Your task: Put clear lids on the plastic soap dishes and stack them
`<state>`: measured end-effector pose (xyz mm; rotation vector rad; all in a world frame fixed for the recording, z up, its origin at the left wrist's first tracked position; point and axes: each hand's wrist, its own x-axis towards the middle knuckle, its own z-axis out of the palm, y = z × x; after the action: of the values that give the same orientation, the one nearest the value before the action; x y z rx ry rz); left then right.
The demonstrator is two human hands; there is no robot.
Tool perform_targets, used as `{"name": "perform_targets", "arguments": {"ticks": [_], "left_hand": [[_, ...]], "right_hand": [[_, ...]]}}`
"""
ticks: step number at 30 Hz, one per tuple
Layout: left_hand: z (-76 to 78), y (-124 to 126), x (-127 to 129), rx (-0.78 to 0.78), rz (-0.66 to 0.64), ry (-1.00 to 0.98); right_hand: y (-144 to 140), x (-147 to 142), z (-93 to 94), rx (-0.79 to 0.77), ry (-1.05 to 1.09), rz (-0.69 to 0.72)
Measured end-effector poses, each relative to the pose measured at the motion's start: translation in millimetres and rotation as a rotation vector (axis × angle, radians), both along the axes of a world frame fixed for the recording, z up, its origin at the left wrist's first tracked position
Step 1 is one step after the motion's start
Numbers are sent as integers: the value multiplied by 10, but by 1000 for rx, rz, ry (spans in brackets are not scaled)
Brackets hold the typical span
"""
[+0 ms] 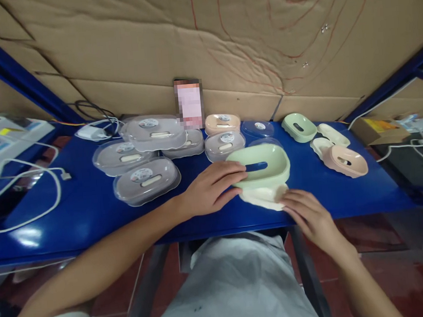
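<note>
A pale green soap dish (266,161) with a slot in its floor sits tilted at the near middle of the blue table (91,207). My left hand (210,188) grips its left rim. Under the dish lies a cream-white insert tray (264,197). My right hand (307,214) rests at the table's front edge, its fingertips touching that tray's right end.
Several closed dishes with clear lids (145,181) cluster at the back left. Another green dish (299,127), cream inserts (332,134) and a pink dish (345,160) lie at the right. White cables (24,193) loop at the left. Cardboard walls stand behind.
</note>
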<state>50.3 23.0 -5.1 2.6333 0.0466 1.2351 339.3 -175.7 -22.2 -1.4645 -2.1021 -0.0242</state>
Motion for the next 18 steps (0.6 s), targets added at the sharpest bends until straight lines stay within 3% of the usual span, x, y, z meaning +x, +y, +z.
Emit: {"name": "perform_targets", "arguments": {"ticks": [3,9,12,15,18], "left_hand": [[-115,20,75,74,-22,112],[-138,-9,80,125,-48,256],[-81,-25,35,123,-62,354],[-50,-36,20,152,-68,449],[-46,-52,29,200,-56,510]], "right_hand": [[126,-122,-132,18,16,43],[128,-173,-271,241,132,-144],[84,-231,-275,152,89,-190],[128,-301,-270,-4,-8,-104],[184,-353,-298,-14,5,-63]]}}
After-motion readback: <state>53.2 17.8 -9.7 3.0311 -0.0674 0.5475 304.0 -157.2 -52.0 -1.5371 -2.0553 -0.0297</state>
